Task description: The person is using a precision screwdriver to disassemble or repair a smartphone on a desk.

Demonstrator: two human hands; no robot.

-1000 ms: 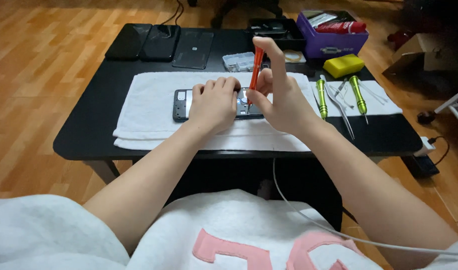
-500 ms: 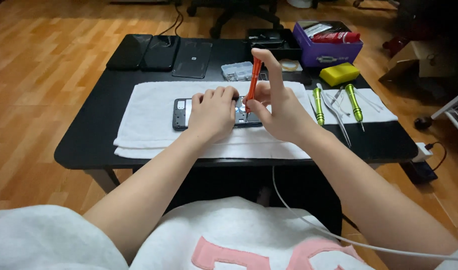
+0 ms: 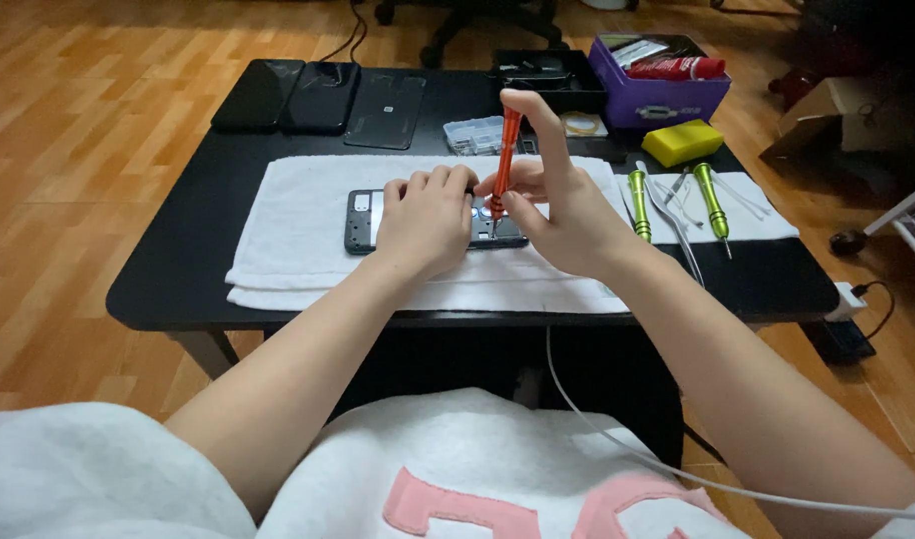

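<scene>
An opened dark phone [image 3: 362,220] lies flat on a white towel [image 3: 298,215] spread over a black table [image 3: 168,284]. My left hand [image 3: 425,220] presses down on the phone's middle, fingers curled over its far edge. My right hand [image 3: 562,200] holds an orange screwdriver [image 3: 503,160] upright, index fingertip on its top, its tip set into the phone's right end beside my left fingers.
Two green screwdrivers [image 3: 638,202] and metal tweezers [image 3: 672,215] lie on the towel's right part. A yellow block [image 3: 683,142], a purple box [image 3: 657,95], a black tray [image 3: 547,75], a small clear parts case [image 3: 474,135] and three dark phones [image 3: 318,97] sit behind. A white cable [image 3: 617,449] crosses my lap.
The view has shifted slightly. Both hands stay on the phone with the screwdriver upright in the same spot.
</scene>
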